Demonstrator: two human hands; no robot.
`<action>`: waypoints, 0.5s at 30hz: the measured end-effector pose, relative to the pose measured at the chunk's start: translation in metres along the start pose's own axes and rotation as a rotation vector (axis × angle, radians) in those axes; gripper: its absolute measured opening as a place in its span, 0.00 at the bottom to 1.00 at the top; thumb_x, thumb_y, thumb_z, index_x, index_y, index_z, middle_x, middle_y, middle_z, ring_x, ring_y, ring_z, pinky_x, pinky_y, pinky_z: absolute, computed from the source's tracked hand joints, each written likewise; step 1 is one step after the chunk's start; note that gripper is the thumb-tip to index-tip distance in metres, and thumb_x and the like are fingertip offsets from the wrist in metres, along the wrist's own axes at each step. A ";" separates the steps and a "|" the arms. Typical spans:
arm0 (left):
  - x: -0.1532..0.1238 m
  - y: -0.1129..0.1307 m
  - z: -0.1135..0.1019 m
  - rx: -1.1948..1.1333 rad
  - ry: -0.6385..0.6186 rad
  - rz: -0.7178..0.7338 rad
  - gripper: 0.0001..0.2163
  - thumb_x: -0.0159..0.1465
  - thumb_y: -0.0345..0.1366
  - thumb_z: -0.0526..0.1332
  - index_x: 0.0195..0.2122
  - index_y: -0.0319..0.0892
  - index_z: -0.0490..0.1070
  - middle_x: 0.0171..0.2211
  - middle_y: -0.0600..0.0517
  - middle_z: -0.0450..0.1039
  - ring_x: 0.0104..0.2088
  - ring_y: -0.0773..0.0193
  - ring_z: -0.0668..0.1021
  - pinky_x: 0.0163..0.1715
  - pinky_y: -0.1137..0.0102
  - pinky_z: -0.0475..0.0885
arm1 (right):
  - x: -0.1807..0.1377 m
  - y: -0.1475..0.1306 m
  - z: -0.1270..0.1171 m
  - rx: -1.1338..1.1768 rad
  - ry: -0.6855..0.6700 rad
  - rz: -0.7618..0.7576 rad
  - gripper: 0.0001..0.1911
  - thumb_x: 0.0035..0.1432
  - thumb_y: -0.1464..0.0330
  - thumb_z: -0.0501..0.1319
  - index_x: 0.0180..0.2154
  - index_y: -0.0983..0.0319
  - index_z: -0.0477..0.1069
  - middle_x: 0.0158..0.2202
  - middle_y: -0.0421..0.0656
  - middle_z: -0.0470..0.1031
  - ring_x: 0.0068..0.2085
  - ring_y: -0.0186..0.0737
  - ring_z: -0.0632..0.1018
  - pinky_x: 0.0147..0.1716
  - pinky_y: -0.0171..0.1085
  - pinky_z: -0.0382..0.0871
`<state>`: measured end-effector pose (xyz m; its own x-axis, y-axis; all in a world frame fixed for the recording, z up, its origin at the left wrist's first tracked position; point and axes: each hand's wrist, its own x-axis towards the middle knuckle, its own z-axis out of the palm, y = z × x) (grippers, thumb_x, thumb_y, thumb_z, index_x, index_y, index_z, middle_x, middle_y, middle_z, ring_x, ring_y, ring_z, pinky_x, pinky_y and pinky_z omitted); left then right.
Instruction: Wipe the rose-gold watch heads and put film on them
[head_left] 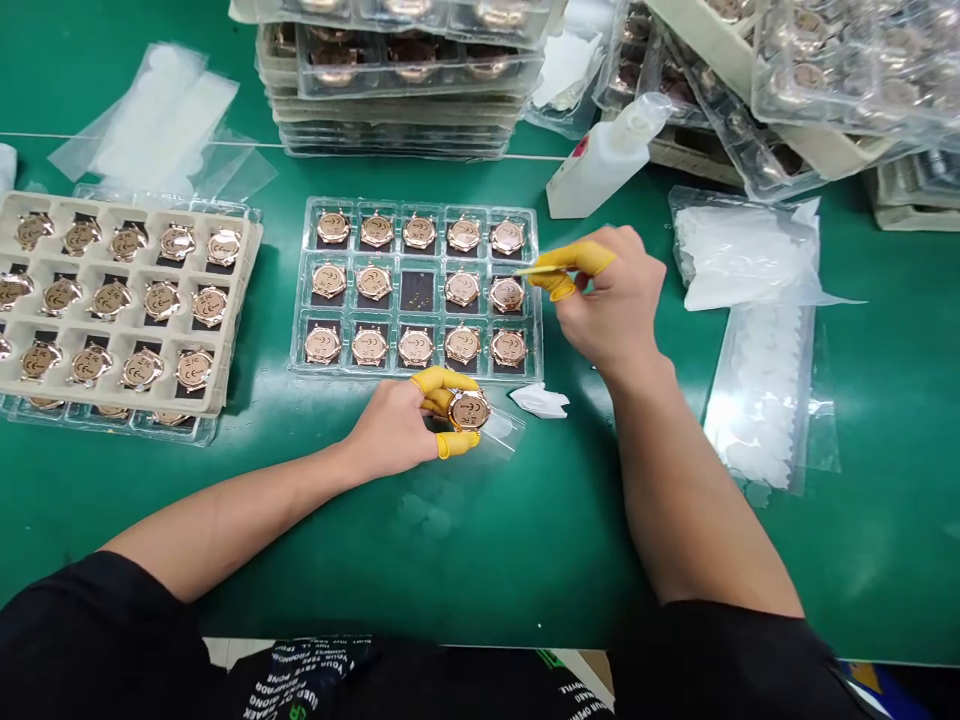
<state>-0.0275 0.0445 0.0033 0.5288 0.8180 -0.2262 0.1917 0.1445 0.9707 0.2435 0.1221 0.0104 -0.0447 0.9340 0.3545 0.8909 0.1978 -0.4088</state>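
Left hand (397, 425): we log it just right of the beige moulded pulp tray (238, 300) of cases, heel on the green table mat (480, 560). Its yellow-cotted thumb and fingers pinch a round rose-gold metal watch case (469, 410) by the rim.
Clear plastic blister tray (302, 290): just beyond that hand. One middle pocket (418, 290) is bare, the others each hold a case.
Case position: just off the clear tray's near edge, over a small clear film sleeve (504, 430).
Case risk: we judge the rim grip slim. A slip would drop the piece and scuff its polish.
Case look: shiny flat face up, dark markings too small to read, short lugs.
White crumpled scrap (541, 401): just right of the case.
Right hand (609, 300): cotted thumb and forefinger pressed on a thin pale sliver (541, 270), whether tool or strip we cannot tell, with its tip over the tray's right edge. Drifting, it could scratch a neighbouring case.
Clear bags of white film pieces (750, 260): far right.
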 end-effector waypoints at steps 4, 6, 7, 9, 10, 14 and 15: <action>0.000 0.001 0.000 0.009 -0.017 0.003 0.22 0.53 0.38 0.76 0.51 0.46 0.80 0.34 0.55 0.85 0.34 0.63 0.86 0.39 0.68 0.85 | 0.008 0.005 -0.003 0.030 -0.184 -0.188 0.15 0.67 0.73 0.54 0.40 0.53 0.79 0.43 0.47 0.79 0.52 0.53 0.76 0.54 0.56 0.73; 0.000 0.002 0.001 -0.002 -0.023 -0.005 0.22 0.53 0.38 0.76 0.50 0.45 0.80 0.34 0.54 0.85 0.34 0.63 0.86 0.37 0.69 0.84 | 0.009 0.010 -0.005 0.046 -0.284 -0.232 0.16 0.67 0.72 0.53 0.39 0.52 0.79 0.42 0.46 0.80 0.52 0.52 0.76 0.52 0.55 0.73; 0.000 0.002 0.001 -0.011 -0.022 -0.009 0.22 0.53 0.38 0.76 0.50 0.45 0.80 0.34 0.54 0.85 0.33 0.63 0.85 0.36 0.69 0.84 | 0.009 0.012 -0.006 0.049 -0.310 -0.255 0.15 0.67 0.72 0.54 0.39 0.53 0.79 0.41 0.46 0.80 0.51 0.52 0.77 0.50 0.54 0.74; 0.000 0.002 0.001 -0.026 -0.014 -0.014 0.22 0.53 0.38 0.76 0.49 0.45 0.80 0.34 0.54 0.85 0.33 0.63 0.85 0.35 0.70 0.83 | 0.008 0.017 -0.009 0.045 -0.327 -0.305 0.15 0.64 0.72 0.55 0.39 0.54 0.80 0.41 0.47 0.81 0.50 0.51 0.77 0.48 0.53 0.74; 0.000 0.002 0.001 -0.028 -0.013 -0.018 0.22 0.52 0.37 0.76 0.49 0.45 0.80 0.34 0.54 0.85 0.33 0.63 0.85 0.35 0.70 0.83 | 0.007 0.019 -0.011 0.034 -0.326 -0.323 0.15 0.64 0.73 0.54 0.38 0.55 0.80 0.41 0.47 0.81 0.49 0.51 0.77 0.48 0.52 0.74; 0.001 0.002 0.002 -0.019 -0.005 -0.015 0.22 0.52 0.37 0.77 0.49 0.45 0.80 0.34 0.54 0.85 0.34 0.63 0.85 0.37 0.69 0.84 | -0.002 0.020 -0.017 0.045 -0.321 -0.280 0.18 0.63 0.74 0.52 0.39 0.56 0.80 0.44 0.48 0.82 0.48 0.50 0.80 0.47 0.51 0.74; 0.001 0.002 0.002 -0.014 0.001 -0.006 0.22 0.53 0.37 0.77 0.49 0.45 0.80 0.34 0.54 0.85 0.34 0.63 0.86 0.38 0.68 0.84 | -0.004 0.019 -0.017 0.080 -0.293 -0.231 0.17 0.63 0.74 0.53 0.40 0.56 0.80 0.44 0.48 0.82 0.48 0.50 0.81 0.48 0.51 0.74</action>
<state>-0.0256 0.0444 0.0050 0.5266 0.8180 -0.2315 0.1829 0.1569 0.9705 0.2684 0.1166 0.0153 -0.3779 0.9052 0.1944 0.8047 0.4250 -0.4146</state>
